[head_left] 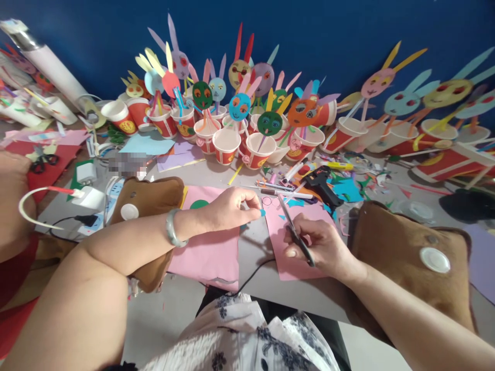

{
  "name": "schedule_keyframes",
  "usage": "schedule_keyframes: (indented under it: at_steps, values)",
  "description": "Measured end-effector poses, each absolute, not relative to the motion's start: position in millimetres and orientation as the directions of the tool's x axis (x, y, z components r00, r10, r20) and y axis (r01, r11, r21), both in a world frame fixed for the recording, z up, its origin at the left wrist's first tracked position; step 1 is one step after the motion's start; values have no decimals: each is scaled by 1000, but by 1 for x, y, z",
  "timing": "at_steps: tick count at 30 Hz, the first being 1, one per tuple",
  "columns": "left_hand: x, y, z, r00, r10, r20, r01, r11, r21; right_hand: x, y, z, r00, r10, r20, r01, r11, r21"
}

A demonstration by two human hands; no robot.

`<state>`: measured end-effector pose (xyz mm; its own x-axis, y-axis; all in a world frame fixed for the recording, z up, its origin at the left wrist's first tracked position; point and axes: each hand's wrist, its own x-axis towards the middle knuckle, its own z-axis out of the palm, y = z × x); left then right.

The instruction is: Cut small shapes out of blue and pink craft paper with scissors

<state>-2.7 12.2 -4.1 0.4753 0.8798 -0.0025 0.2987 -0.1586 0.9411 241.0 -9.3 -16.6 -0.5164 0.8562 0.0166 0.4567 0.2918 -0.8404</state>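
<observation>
Between the thumb and fingertips of my left hand [232, 208] is pinched a small piece of blue paper [262, 212]. My right hand [320, 245] grips a pair of scissors [297, 238], its blades pointing up and away, a little to the right of the blue piece and apart from it. Under my left hand lies a sheet of pink paper [212, 252] with a green paper circle [199, 205] partly covered by the hand. A second pink sheet [279, 257] lies beneath my right hand, with small blue scraps near its upper edge.
Several paper cups [227, 147] with paper rabbit faces on sticks line the back. A black glue gun [323, 185] lies among paper scraps and pens. Brown cushion-like pouches [410, 257] flank the pink sheets. At left are a power strip [112, 193] and another person's arm [13, 206].
</observation>
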Motion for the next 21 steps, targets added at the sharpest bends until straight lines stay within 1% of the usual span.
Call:
schedule_keyframes:
  at_steps: [2, 5, 7, 9, 12, 15, 18, 21]
  values:
    - [-4, 16, -7, 514, 858, -1, 440, -263, 858, 242, -10, -14, -518, 853, 65, 451, 337, -826]
    - [-8, 16, -10, 591, 807, -20, 621, -439, 649, 240, -12, -12, -591, 797, 129, 401, 428, -810]
    - [-10, 15, -11, 620, 784, -37, 682, -515, 520, 238, -13, -13, -646, 740, 188, 347, 504, -791]
    - [-12, 16, -11, 624, 779, -63, 717, -539, 441, 235, -14, -14, -670, 708, 223, 321, 548, -773]
    - [-14, 18, -10, 620, 777, -108, 750, -547, 372, 234, -14, -17, -668, 713, 212, 350, 553, -756]
    - [-15, 21, -12, 607, 786, -117, 771, -548, 323, 234, -14, -19, -646, 739, 189, 387, 531, -754]
    - [-15, 22, -12, 596, 795, -118, 783, -541, 307, 234, -14, -20, -632, 755, 173, 405, 513, -757]
    - [-14, 22, -11, 593, 795, -128, 786, -536, 308, 233, -14, -23, -631, 749, 200, 386, 527, -757]
